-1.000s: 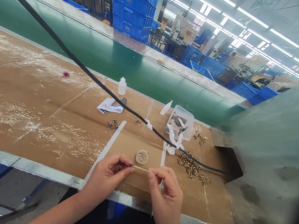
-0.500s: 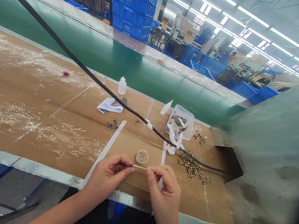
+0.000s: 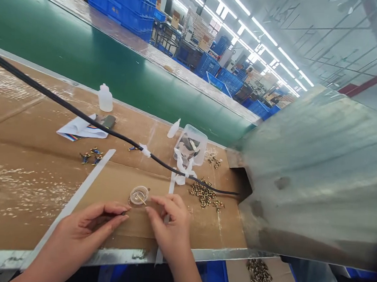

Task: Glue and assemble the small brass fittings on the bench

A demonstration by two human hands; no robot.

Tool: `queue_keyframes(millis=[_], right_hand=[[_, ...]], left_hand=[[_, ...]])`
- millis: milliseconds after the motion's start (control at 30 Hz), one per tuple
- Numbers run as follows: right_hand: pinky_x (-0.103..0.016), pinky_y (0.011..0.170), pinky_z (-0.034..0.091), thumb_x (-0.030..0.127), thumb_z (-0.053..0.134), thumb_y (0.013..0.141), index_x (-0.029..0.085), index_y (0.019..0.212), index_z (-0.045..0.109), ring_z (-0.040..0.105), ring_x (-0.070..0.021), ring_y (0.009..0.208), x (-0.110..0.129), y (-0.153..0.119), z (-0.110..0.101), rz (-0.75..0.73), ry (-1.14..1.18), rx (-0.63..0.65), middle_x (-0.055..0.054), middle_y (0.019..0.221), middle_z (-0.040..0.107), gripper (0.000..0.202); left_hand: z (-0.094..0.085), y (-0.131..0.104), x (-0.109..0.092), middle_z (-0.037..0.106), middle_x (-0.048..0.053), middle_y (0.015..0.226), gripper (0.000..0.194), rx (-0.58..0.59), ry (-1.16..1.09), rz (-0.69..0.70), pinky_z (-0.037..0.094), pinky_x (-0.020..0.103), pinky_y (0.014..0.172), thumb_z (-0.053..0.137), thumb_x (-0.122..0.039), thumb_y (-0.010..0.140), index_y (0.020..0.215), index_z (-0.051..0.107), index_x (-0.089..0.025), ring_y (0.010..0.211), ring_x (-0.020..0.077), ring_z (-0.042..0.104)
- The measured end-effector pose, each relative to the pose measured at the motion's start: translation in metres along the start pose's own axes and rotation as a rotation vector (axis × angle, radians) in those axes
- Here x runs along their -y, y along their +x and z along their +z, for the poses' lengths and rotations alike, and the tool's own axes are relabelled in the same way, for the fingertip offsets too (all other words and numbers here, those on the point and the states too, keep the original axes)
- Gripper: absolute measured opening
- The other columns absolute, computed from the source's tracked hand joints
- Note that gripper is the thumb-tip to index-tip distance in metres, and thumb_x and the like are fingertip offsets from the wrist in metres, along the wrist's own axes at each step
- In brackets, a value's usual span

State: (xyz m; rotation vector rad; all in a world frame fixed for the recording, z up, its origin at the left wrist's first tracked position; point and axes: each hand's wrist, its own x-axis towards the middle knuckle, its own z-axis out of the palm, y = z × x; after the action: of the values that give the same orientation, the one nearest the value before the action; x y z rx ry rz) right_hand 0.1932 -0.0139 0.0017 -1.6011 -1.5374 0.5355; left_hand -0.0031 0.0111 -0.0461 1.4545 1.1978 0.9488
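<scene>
My left hand (image 3: 89, 226) is closed, thumb and forefinger pinching a tiny dark piece (image 3: 124, 213) whose kind I cannot make out. Just beyond the fingertips, a small round clear cup (image 3: 135, 200) sits on the cardboard. A thin wooden stick (image 3: 142, 200) leans in the cup, its end sticking out over the rim towards my right hand (image 3: 171, 218). That hand is open beside the cup: thumb and forefinger are apart, with nothing visible between them.
A black cable (image 3: 125, 138) crosses above the table. Small gold-and-dark parts (image 3: 202, 194) lie piled right, before a metal panel (image 3: 300, 186). A clear plastic box (image 3: 201, 152), white bottles (image 3: 105, 98), a ribbon (image 3: 77, 128) and several blue figures (image 3: 96, 151) lie behind.
My right hand has let go of the stick, which was stretched to the dark piece and now rests in the cup. My left hand still pinches the piece. The view has turned right.
</scene>
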Motion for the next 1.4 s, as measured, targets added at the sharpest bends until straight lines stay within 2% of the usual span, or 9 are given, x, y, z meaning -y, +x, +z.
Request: queue_keyframes(millis=[133, 267, 433, 567, 667, 900, 1067, 1200, 1400], right_hand=[[-0.025, 0.064, 0.045, 0.022, 0.054, 0.088, 0.020, 0.088, 0.068, 0.058, -0.0158, 0.072, -0.029, 0.002, -0.032, 0.104, -0.244, -0.152, -0.003, 0.085, 0.063, 0.014], [-0.030, 0.071, 0.045, 0.024, 0.050, 0.090, 0.020, 0.095, 0.068, 0.060, -0.0202, 0.081, -0.054, 0.009, -0.053, 0.193, -0.474, -0.148, -0.005, 0.092, 0.065, 0.019], [-0.034, 0.075, 0.044, 0.024, 0.047, 0.091, 0.021, 0.095, 0.067, 0.061, -0.0243, 0.087, -0.058, 0.014, -0.054, 0.203, -0.507, -0.123, -0.006, 0.095, 0.065, 0.020], [-0.032, 0.068, 0.044, 0.024, 0.053, 0.088, 0.018, 0.082, 0.065, 0.060, -0.0208, 0.073, -0.056, 0.014, -0.055, 0.186, -0.488, -0.075, -0.005, 0.088, 0.062, 0.015], [-0.030, 0.065, 0.045, 0.020, 0.055, 0.086, 0.018, 0.079, 0.064, 0.060, -0.0178, 0.067, -0.055, 0.013, -0.058, 0.153, -0.453, -0.013, -0.003, 0.082, 0.062, 0.012], [-0.029, 0.080, 0.049, 0.015, 0.051, 0.087, 0.020, 0.097, 0.070, 0.062, -0.0189, 0.090, -0.055, 0.007, -0.067, 0.016, -0.360, 0.134, -0.006, 0.099, 0.065, 0.022], [-0.035, 0.081, 0.048, 0.022, 0.046, 0.092, 0.019, 0.093, 0.067, 0.061, -0.0217, 0.089, -0.058, 0.007, -0.068, -0.028, -0.395, 0.067, -0.008, 0.094, 0.064, 0.022], [-0.035, 0.078, 0.049, 0.030, 0.043, 0.095, 0.019, 0.095, 0.061, 0.063, -0.0210, 0.086, -0.046, -0.002, -0.062, 0.044, -0.203, -0.011, -0.009, 0.094, 0.065, 0.022], [-0.026, 0.064, 0.054, 0.040, 0.057, 0.090, 0.018, 0.100, 0.059, 0.066, -0.0146, 0.064, -0.014, -0.023, -0.030, 0.399, 0.554, 0.161, -0.003, 0.073, 0.068, 0.024]], left_hand=[[0.001, 0.000, -0.001, 0.075, 0.002, 0.092, 0.025, -0.007, 0.002, 0.003, 0.056, 0.024, 0.084, 0.071, -0.044, 0.071, 0.084, 0.070, -0.023, 0.089, 0.0216, 0.071], [0.002, 0.000, -0.005, 0.076, 0.002, 0.089, 0.024, -0.013, 0.022, 0.002, 0.056, 0.025, 0.083, 0.072, -0.045, 0.069, 0.080, 0.071, -0.023, 0.085, 0.0220, 0.072], [0.002, 0.002, -0.020, 0.077, 0.001, 0.083, 0.020, -0.029, 0.021, -0.009, 0.058, 0.022, 0.076, 0.073, -0.043, 0.066, 0.073, 0.073, -0.024, 0.079, 0.0218, 0.072], [0.003, 0.001, -0.030, 0.077, 0.001, 0.078, 0.018, -0.020, -0.024, -0.025, 0.059, 0.022, 0.071, 0.073, -0.040, 0.066, 0.070, 0.073, -0.023, 0.074, 0.0215, 0.072], [0.006, -0.001, -0.026, 0.077, 0.002, 0.079, 0.016, -0.016, -0.033, -0.026, 0.059, 0.022, 0.071, 0.072, -0.039, 0.067, 0.070, 0.073, -0.023, 0.074, 0.0208, 0.072], [0.009, -0.003, -0.021, 0.076, 0.002, 0.079, 0.018, 0.006, -0.002, -0.034, 0.059, 0.024, 0.071, 0.071, -0.039, 0.069, 0.074, 0.073, -0.022, 0.075, 0.0216, 0.072], [0.007, -0.004, -0.025, 0.076, 0.003, 0.080, 0.020, 0.005, 0.006, -0.016, 0.059, 0.026, 0.070, 0.070, -0.041, 0.070, 0.075, 0.073, -0.021, 0.074, 0.0222, 0.072], [0.007, -0.007, -0.018, 0.076, 0.004, 0.082, 0.021, 0.061, -0.005, -0.027, 0.059, 0.026, 0.070, 0.070, -0.041, 0.073, 0.079, 0.073, -0.021, 0.077, 0.0224, 0.071], [0.009, -0.010, -0.019, 0.074, 0.002, 0.084, 0.013, 0.143, -0.028, -0.005, 0.057, 0.025, 0.071, 0.066, -0.032, 0.079, 0.084, 0.072, -0.022, 0.078, 0.0193, 0.069]])
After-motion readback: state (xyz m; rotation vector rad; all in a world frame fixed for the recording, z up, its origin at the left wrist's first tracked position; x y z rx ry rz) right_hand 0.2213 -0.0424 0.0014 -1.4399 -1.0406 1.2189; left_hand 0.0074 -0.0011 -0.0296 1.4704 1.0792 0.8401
